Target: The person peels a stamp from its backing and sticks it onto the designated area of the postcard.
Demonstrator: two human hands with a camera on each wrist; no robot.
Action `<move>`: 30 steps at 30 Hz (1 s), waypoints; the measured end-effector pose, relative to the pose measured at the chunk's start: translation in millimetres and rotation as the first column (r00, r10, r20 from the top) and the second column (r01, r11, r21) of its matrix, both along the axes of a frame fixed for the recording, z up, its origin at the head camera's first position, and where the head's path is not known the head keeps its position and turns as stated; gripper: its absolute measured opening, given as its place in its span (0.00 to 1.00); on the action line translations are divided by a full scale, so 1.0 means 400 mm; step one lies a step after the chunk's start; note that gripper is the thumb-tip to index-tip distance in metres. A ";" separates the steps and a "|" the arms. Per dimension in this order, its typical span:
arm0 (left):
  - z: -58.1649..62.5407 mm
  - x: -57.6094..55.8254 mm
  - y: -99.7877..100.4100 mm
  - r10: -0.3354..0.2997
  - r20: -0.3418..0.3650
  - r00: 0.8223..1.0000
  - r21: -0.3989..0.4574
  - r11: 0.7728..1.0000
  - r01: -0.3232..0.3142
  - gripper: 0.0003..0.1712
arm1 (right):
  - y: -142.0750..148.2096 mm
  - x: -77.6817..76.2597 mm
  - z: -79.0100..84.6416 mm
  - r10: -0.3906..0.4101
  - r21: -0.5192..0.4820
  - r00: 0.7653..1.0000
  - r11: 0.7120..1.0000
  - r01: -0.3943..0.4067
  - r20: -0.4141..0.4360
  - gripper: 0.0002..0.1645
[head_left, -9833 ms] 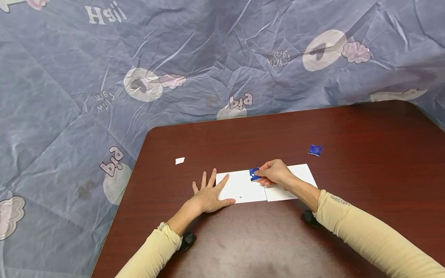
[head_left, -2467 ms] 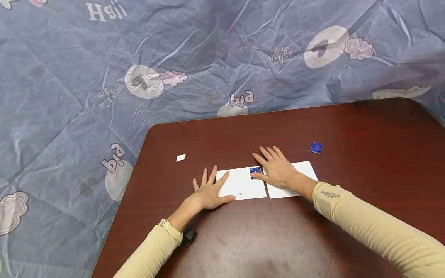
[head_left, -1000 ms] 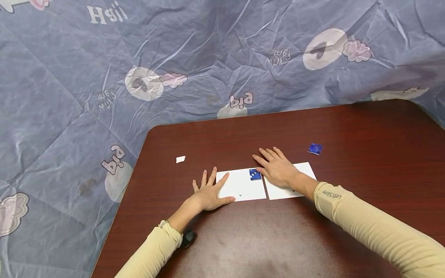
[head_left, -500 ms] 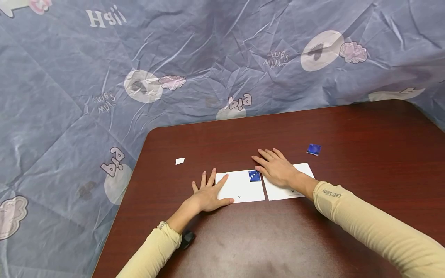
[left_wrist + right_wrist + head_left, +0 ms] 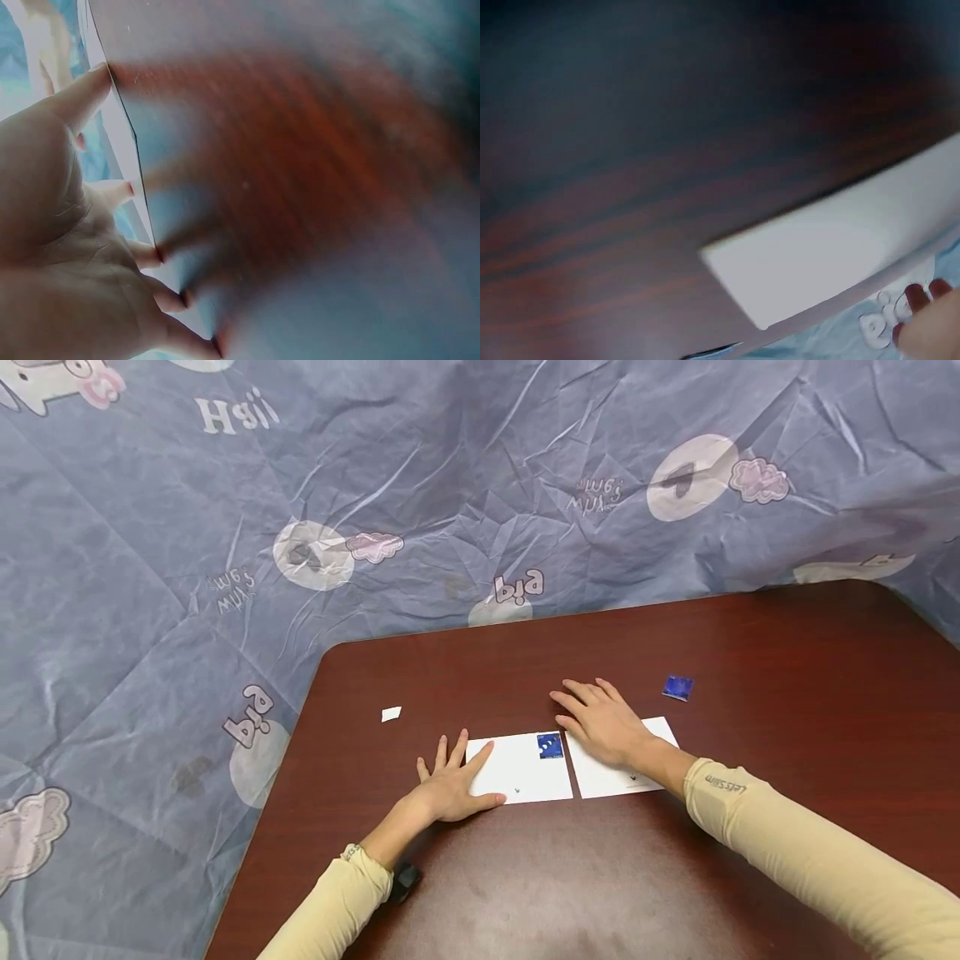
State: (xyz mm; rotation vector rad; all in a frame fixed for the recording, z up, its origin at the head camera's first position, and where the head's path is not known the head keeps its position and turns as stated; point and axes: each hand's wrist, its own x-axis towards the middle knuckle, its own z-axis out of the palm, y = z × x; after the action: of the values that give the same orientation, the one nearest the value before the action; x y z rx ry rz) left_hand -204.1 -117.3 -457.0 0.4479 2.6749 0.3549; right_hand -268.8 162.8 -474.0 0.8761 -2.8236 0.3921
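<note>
My left hand (image 5: 446, 789) lies with spread fingers on the left end of a white card (image 5: 525, 772), its thumb and index finger over the card's edges. The left wrist view shows the palm (image 5: 52, 225) and the card's thin edge. A blue stamp (image 5: 550, 746) sits flat at that card's far right corner. My right hand (image 5: 603, 722) rests over a second white card (image 5: 603, 781), partly hiding it; its extended fingertips reach past the far edge. The right thumb is beside the stamp, off its face. In the right wrist view this second card (image 5: 802, 262) shows one corner.
A small blue square (image 5: 678, 687) lies farther back on the right of the brown table (image 5: 480, 877). Toward the left is a small white scrap (image 5: 391, 714). A grey-blue printed cloth (image 5: 450, 485) hangs behind the table's far edge.
Earlier my right fingers pinched the stamp on the left card; now they are off it and extended over the right card. A narrow gap has opened between the cards. My left hand stayed put.
</note>
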 end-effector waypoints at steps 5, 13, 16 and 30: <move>-0.004 0.003 -0.001 -0.013 -0.003 1.000 0.046 0.999 0.013 0.48 | 0.081 -0.009 0.031 -0.221 -0.172 0.969 0.964 0.201 -0.108 0.21; 0.022 -0.004 -0.033 0.028 -0.005 1.000 0.200 0.979 -0.027 0.48 | 0.277 -0.012 0.073 -0.514 -0.268 0.797 0.758 0.595 0.317 0.26; 0.039 -0.008 -0.044 0.059 -0.013 0.998 0.243 0.968 -0.054 0.48 | 0.315 -0.011 0.065 -0.505 -0.245 0.745 0.730 0.638 0.435 0.32; 0.071 0.004 -0.034 0.050 0.032 0.998 0.392 0.918 -0.058 0.45 | 0.324 -0.017 0.064 -0.511 -0.193 0.726 0.740 0.644 0.460 0.26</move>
State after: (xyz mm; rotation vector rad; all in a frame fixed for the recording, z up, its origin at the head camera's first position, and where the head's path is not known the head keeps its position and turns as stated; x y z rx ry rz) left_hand -202.5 -131.0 -428.6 0.4817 2.5957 0.9194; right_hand -275.5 292.4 -448.3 -0.2228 -3.0066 0.9959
